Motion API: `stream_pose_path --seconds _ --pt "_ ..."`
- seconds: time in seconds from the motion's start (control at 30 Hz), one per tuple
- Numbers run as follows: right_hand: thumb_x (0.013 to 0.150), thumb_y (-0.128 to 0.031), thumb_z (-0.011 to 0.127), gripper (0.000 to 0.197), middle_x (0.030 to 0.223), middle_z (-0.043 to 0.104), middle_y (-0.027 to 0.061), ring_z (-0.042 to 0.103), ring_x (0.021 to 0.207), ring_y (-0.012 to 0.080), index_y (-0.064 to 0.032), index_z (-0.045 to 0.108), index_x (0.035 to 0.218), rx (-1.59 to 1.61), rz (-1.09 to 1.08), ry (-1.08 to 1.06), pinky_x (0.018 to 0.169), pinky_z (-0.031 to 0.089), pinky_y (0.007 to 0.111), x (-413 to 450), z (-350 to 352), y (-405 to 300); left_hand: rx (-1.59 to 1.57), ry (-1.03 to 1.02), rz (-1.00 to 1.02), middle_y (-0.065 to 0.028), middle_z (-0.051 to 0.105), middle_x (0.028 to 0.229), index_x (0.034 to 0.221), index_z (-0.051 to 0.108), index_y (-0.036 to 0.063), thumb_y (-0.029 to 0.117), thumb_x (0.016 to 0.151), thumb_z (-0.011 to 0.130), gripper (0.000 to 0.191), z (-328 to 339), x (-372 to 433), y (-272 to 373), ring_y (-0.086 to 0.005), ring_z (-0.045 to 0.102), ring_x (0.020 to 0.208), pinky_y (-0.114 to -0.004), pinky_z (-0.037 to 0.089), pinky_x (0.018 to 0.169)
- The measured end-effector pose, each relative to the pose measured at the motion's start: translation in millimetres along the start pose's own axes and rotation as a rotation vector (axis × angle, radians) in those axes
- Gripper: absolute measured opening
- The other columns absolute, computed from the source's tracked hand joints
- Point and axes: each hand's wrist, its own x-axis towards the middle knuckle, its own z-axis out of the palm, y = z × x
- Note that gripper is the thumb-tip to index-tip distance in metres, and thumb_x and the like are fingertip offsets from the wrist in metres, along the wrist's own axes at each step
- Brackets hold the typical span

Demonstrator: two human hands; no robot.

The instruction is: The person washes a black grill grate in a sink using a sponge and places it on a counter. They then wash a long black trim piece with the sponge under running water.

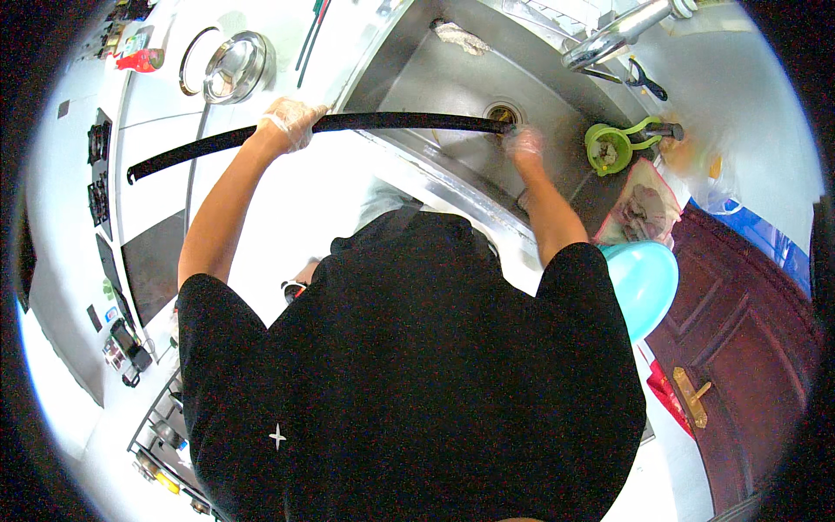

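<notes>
A long, slightly curved black strip [398, 121] reaches from the left over the counter edge to above the stainless steel sink [450, 78]. My left hand [289, 124], in a clear plastic glove, is closed around the strip left of its middle. At the strip's right end my right hand [526, 142], also in a clear glove, grips it; the fingers are blurred. The sink drain [502, 114] lies just beyond that end. A crumpled pale cloth [462, 38] rests at the sink's far side. What the strip is cannot be told.
Steel bowls [236, 68] stand on the counter at upper left. The faucet [616, 36] juts over the sink from upper right. A green strainer-like container [608, 149] hangs at the sink's right, near a mesh bag [642, 205] and a turquoise basin [642, 284].
</notes>
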Motion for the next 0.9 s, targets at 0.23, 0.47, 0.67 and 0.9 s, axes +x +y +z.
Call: stream_pose_path --seconds 0.23,0.47,0.67,0.9 --pt "0.08 -0.018 0.064 0.039 0.108 0.064 0.0218 0.059 0.103 0.0375 -0.0025 0.063 0.117 0.3 -0.213 0.203 0.091 0.047 0.048 -54 6 -180 0.083 -0.085 -0.01 -0.0154 0.069 0.078 0.108 0.063 0.0108 0.007 0.083 0.057 0.026 -5 -2 -2 -0.0312 0.07 0.077 -0.044 0.054 0.07" --pt "0.08 -0.018 0.071 0.048 0.124 0.061 0.0186 0.054 0.119 0.0358 -0.0053 0.058 0.125 0.299 -0.58 0.143 0.103 0.043 0.045 -60 -12 -229 0.041 -0.023 -0.002 -0.0161 0.068 0.075 0.112 0.061 0.0098 0.012 0.08 0.06 0.031 5 3 -7 -0.0353 0.068 0.074 -0.046 0.053 0.07" --pt "0.083 -0.025 0.066 0.046 0.122 0.062 0.0168 0.055 0.118 0.0369 -0.0056 0.06 0.124 0.081 -0.379 0.232 0.1 0.044 0.046 -4 45 -46 0.018 -0.043 -0.016 -0.0155 0.067 0.072 0.109 0.062 0.0096 0.011 0.081 0.06 0.029 1 2 -8 -0.0356 0.067 0.071 -0.047 0.052 0.069" --pt "0.084 -0.027 0.065 0.034 0.095 0.07 0.0158 0.067 0.094 0.0347 -0.0063 0.067 0.111 -0.169 -0.1 0.113 0.082 0.053 0.046 28 72 21 0.075 -0.107 -0.018 -0.0134 0.068 0.072 0.107 0.061 0.0109 0.01 0.08 0.061 0.027 -7 8 -3 -0.0327 0.068 0.07 -0.045 0.052 0.07"
